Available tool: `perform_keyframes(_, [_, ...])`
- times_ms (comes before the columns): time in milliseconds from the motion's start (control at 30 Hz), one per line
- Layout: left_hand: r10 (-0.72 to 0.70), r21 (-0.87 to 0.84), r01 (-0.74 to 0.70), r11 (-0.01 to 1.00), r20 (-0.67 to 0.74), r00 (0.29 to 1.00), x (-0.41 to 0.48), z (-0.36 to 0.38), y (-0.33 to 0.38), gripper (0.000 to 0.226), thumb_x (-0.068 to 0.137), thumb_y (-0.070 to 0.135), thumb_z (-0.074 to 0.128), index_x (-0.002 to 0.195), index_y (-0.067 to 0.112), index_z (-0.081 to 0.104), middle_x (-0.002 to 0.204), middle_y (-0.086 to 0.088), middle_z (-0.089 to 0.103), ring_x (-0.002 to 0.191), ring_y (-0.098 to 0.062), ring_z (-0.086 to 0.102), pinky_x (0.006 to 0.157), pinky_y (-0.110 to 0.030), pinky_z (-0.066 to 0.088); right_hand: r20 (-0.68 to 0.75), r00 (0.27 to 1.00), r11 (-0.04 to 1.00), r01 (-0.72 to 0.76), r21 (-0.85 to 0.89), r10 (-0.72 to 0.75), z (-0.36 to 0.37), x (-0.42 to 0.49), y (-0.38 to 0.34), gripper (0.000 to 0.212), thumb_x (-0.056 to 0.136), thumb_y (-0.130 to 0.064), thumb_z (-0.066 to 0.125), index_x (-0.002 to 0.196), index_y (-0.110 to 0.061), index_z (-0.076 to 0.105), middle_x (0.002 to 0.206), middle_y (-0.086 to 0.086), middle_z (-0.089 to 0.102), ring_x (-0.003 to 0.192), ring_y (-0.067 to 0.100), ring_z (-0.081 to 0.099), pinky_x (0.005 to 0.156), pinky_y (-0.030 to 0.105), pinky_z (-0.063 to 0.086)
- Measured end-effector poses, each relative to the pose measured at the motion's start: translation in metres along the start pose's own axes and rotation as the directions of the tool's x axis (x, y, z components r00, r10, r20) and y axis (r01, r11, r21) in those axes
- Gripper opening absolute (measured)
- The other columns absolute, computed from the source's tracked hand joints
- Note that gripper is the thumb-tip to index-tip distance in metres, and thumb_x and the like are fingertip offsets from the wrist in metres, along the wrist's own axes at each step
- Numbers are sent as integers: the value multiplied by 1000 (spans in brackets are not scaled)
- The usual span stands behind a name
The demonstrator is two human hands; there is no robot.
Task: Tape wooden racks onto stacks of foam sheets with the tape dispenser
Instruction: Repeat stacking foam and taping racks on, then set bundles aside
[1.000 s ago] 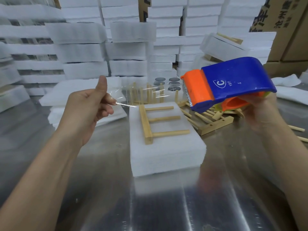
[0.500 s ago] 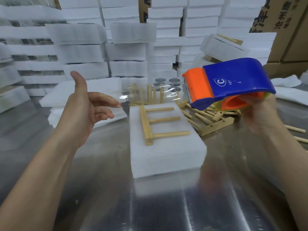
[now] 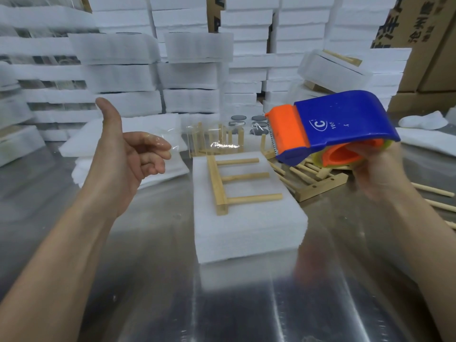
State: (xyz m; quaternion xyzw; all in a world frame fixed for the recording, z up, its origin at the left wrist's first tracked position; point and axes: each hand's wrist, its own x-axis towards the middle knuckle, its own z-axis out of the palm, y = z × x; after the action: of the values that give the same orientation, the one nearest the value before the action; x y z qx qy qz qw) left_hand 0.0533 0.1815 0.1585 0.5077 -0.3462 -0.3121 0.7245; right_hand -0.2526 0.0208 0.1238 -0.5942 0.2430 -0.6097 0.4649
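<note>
At the centre of the bench [image 3: 153, 304] lies a stack of foam sheets [image 3: 249, 230] with a wooden rack [image 3: 220, 186] flat on top, its three pegs pointing right. Above and just right of it, the right grip [image 3: 377, 171] is closed round the underside of the blue-and-orange tape dispenser [image 3: 340, 124], toothed edge facing left. A strip of clear tape [image 3: 222, 145] shows in the air between dispenser and left grip [image 3: 128, 156]. That grip is relaxed, thumb raised, fingers loosely curled, with the tape clinging to the index fingertip rather than pinched. Behind the stack stand upright racks [image 3: 232, 138] and dark discs [image 3: 238, 117]; more racks [image 3: 320, 183] lie heaped at right, loose foam sheets [image 3: 128, 134] at left. Foam bundles [image 3: 192, 70] and cardboard boxes [image 3: 429, 58] fill the background.
</note>
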Motion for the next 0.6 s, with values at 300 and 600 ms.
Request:
perform_keyframes(300, [-150,13,149,989,64,987,4,-14,4,78,82,77,41,76,10,80,51,4,49,37,-4,39,35,-11,35,-15,1000,1000,-26,-9,26,-1,2,6,72,67,-20,74,133,-13,47,119,3,65,112,22,63,88,38,56])
perform_keyframes(600, [-30,293,-2,956,103,994,8,-21,-4,21,83,35,66,67,26,77,78,12,65,63,-5,48,63,-16,38,-2,1000,1000,-26,-12,26,-2,2,7,73,69,-14,70,138,-10,43,125,9,60,116,28,60,89,44,54])
